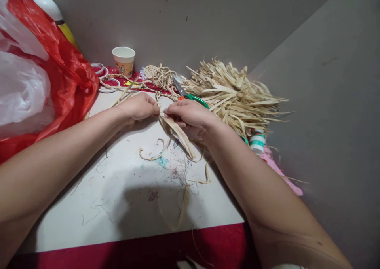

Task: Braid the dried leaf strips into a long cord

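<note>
My left hand [139, 107] and my right hand [190, 116] meet over a white board [118, 197], both pinching the same bundle of pale dried-leaf strips [181, 136]. The strips hang from between my fingers and trail down onto the board. A braided cord of the same straw [160, 79] runs away from my hands toward the back. Loose strip ends [151, 155] curl on the board just below the hands.
A big heap of dried leaf strips [234, 95] lies at the back right, with green-handled scissors [190, 95] beside it. A paper cup [124, 61], white rings [103, 79], a red plastic bag [59, 71] and a small green-banded bottle [257, 141] surround the board.
</note>
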The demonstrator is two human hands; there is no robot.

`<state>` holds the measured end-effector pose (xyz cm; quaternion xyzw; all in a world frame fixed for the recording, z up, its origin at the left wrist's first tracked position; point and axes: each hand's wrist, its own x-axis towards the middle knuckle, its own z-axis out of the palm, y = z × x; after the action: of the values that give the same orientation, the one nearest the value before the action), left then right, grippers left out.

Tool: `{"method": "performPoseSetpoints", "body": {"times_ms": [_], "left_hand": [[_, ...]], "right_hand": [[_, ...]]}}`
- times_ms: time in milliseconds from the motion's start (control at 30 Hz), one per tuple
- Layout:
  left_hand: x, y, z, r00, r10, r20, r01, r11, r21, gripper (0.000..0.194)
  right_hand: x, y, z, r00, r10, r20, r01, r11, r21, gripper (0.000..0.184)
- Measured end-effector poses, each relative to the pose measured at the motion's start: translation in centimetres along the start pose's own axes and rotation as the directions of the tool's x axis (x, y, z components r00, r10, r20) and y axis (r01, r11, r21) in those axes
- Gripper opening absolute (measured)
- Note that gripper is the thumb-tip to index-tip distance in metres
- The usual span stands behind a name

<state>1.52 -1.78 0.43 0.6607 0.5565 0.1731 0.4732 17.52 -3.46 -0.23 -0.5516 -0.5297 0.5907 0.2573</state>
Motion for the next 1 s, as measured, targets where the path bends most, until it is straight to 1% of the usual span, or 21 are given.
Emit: {"method": "performPoseSetpoints", "body": {"times_ms": [67, 100, 167, 200, 267, 300, 333, 400, 433, 500, 600, 700, 767, 867, 933, 1000], "left_hand": [[-0.2, 0.1, 0.1, 1.0, 0.003, -0.014, -0.003, 1.0, 0.024, 0.02], [-0.3, 0.2, 0.1, 1.0, 0.005, -0.021, -0.004, 0.999, 0.043, 0.02], [-0.5, 0.3, 0.1, 0.999, 0.017, -0.039, -0.013, 0.996, 0.093, 0.02], [-0.6, 0.4, 0.1, 0.999, 0.027, -0.046, -0.021, 0.992, 0.121, 0.019], [-0.8, 0.5, 0.0, 0.998, 0.047, -0.045, -0.039, 0.985, 0.167, 0.018], [-0.8, 0.6, 0.0, 0.998, 0.051, -0.036, -0.044, 0.982, 0.185, 0.017], [-0.8, 0.6, 0.0, 0.998, 0.054, -0.025, -0.048, 0.978, 0.201, 0.016], [-0.8, 0.6, 0.1, 0.998, 0.065, -0.011, -0.061, 0.973, 0.224, 0.016], [-0.8, 0.6, 0.2, 0.997, 0.077, -0.011, -0.072, 0.97, 0.23, 0.015], [-0.7, 0.6, 0.3, 0.995, 0.1, -0.022, -0.092, 0.969, 0.231, 0.015], [-0.6, 0.5, 0.6, 0.992, 0.12, -0.032, -0.111, 0.972, 0.207, 0.014], [-0.4, 0.4, 0.8, 0.995, 0.093, -0.046, -0.086, 0.985, 0.148, 0.017], [-0.2, 0.3, 0.9, 0.998, 0.04, -0.049, -0.038, 0.998, 0.052, 0.019], [0.3, 0.0, 0.8, 1.0, -0.012, 0.018, 0.014, 0.99, -0.143, 0.024], [0.6, -0.2, 0.7, 0.998, -0.016, 0.068, 0.033, 0.967, -0.252, 0.028], [0.8, -0.3, 0.6, 0.996, -0.022, 0.091, 0.052, 0.942, -0.332, 0.031]], "right_hand": [[0.0, -0.1, 0.1, 0.999, 0.051, 0.004, -0.051, 0.991, 0.123, 0.021], [0.0, -0.2, 0.2, 0.998, 0.066, 0.005, -0.066, 0.986, 0.156, 0.021], [-0.2, -0.3, 0.3, 0.998, 0.069, 0.015, -0.07, 0.988, 0.135, 0.02], [-0.3, -0.3, 0.2, 0.999, 0.05, 0.011, -0.051, 0.996, 0.077, 0.019], [-0.5, -0.3, 0.0, 0.999, -0.038, -0.035, 0.033, 0.99, -0.141, 0.018], [-0.5, -0.2, -0.2, 0.992, -0.107, -0.063, 0.086, 0.957, -0.277, 0.018], [-0.6, -0.2, -0.4, 0.98, -0.183, -0.081, 0.134, 0.903, -0.407, 0.018], [-0.6, -0.2, -1.0, 0.948, -0.307, -0.083, 0.198, 0.775, -0.6, 0.018], [-0.6, -0.2, -1.2, 0.938, -0.34, -0.068, 0.214, 0.721, -0.659, 0.017], [-0.6, -0.4, -1.6, 0.927, -0.371, -0.046, 0.223, 0.647, -0.73, 0.018], [-0.9, -0.8, -1.5, 0.923, -0.382, -0.051, 0.199, 0.587, -0.785, 0.018], [-1.4, -1.1, -0.5, 0.921, -0.378, -0.096, 0.159, 0.588, -0.793, 0.02], [-1.7, -1.2, 0.5, 0.914, -0.39, -0.111, 0.145, 0.57, -0.809, 0.022], [-1.9, -0.8, 1.9, 0.905, -0.411, -0.107, 0.111, 0.472, -0.874, 0.025], [-1.9, -0.6, 2.6, 0.903, -0.416, -0.105, 0.075, 0.394, -0.916, 0.028], [-2.0, -0.4, 3.0, 0.902, -0.418, -0.108, 0.037, 0.325, -0.945, 0.031]]}}
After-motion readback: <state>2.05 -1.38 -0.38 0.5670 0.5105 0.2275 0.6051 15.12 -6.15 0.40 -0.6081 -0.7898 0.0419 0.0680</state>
